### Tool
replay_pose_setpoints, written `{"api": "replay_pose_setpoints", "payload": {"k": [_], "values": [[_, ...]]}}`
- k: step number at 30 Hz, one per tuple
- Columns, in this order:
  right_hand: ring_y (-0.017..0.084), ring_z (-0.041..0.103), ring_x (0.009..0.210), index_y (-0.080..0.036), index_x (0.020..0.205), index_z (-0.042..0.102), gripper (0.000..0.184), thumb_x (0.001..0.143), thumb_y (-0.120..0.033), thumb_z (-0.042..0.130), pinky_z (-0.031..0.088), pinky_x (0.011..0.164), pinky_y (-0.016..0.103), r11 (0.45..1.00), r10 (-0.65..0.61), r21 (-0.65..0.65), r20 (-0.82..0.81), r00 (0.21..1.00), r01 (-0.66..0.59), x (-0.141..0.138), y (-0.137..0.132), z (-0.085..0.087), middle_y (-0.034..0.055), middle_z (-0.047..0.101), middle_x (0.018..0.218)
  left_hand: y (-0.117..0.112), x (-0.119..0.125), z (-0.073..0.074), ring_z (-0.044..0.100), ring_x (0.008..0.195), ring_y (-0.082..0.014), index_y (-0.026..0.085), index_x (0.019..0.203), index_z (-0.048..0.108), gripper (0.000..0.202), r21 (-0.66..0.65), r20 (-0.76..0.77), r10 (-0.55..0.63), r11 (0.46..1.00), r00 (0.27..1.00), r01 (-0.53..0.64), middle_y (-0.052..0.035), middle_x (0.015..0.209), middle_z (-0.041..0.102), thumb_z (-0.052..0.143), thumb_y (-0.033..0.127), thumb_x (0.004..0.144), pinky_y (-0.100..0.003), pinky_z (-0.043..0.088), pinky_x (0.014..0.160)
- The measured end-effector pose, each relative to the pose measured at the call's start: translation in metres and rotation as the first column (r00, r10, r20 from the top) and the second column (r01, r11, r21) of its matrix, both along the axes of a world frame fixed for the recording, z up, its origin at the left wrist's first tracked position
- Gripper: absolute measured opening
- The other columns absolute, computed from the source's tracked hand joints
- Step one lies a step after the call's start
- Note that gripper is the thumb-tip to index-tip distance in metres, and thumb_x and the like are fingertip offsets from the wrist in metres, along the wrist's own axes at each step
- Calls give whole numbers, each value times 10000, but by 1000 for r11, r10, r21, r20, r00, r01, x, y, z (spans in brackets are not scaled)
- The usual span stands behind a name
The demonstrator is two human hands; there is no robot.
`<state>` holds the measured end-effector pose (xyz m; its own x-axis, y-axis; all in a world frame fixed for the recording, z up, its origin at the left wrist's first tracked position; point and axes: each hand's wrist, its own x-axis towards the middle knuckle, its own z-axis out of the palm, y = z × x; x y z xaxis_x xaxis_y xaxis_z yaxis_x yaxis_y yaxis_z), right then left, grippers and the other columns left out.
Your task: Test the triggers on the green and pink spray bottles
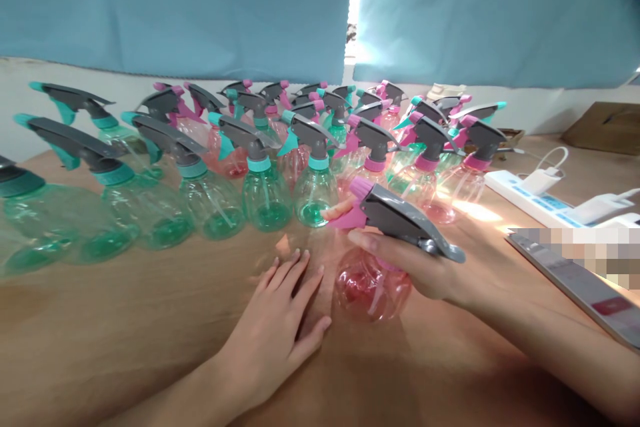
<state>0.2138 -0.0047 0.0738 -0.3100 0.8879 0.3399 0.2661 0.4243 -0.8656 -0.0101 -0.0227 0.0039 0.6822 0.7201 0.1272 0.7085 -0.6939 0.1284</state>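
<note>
My right hand (420, 263) is wrapped round the neck of a pink spray bottle (367, 290), just below its grey and pink trigger head. This bottle is of clear pink plastic and tilts a little on the wooden table (200, 327). To its left, my left hand (280, 313) lies on the tabletop with its fingers spread, holding nothing. Beyond the hands stands a row of spray bottles, among them a green spray bottle (267, 203) and another green spray bottle (315, 197) close to my right fingertips.
Several more green and pink spray bottles crowd the back, including a pink one (450, 190) at the right. A white power strip (525, 200) with plugged-in chargers and a phone (575, 287) lie at the right. Behind hang blue blinds (175, 13); a cardboard box (605, 127) sits at the back right.
</note>
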Motion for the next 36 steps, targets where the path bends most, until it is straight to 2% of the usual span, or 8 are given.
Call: {"api": "replay_pose_setpoints", "payload": {"k": [7, 15, 26, 36], "values": [[142, 521, 588, -285, 1075, 678, 235, 881, -399, 611, 468, 590, 301, 999, 30, -19, -97, 995, -32, -1, 1, 1, -11, 587, 749, 1, -1, -1, 401, 1367, -355, 144, 1420, 479, 544, -5, 31, -4, 1000, 1000, 4, -176, 1493, 435, 495, 433, 959, -537, 363, 1081], [187, 604, 644, -306, 1113, 672, 296, 875, -471, 611, 512, 606, 328, 997, 34, -64, -57, 998, -38, -1, -1, 6, -3, 639, 750, 1, 0, 0, 399, 1367, -357, 147, 1414, 489, 543, -19, 5, 3, 1000, 1000, -3, -183, 1491, 434, 495, 439, 957, -545, 373, 1068], [180, 624, 726, -300, 1149, 652, 287, 906, -434, 580, 522, 670, 322, 999, 30, -33, -58, 998, -32, 2, 0, -4, 8, 664, 825, 1, 0, 0, 396, 1366, -369, 142, 1422, 482, 545, -31, 20, -1, 1000, 1000, 2, -183, 1490, 435, 492, 432, 961, -562, 376, 1062], [180, 634, 706, -289, 1102, 671, 256, 885, -412, 613, 532, 680, 325, 994, 58, -89, -51, 997, -62, 3, -1, 3, -2, 667, 771, 0, 0, 1, 389, 1370, -360, 143, 1420, 482, 542, -33, 5, 3, 999, 1000, -3, -180, 1500, 422, 495, 425, 957, -563, 378, 1061]]}}
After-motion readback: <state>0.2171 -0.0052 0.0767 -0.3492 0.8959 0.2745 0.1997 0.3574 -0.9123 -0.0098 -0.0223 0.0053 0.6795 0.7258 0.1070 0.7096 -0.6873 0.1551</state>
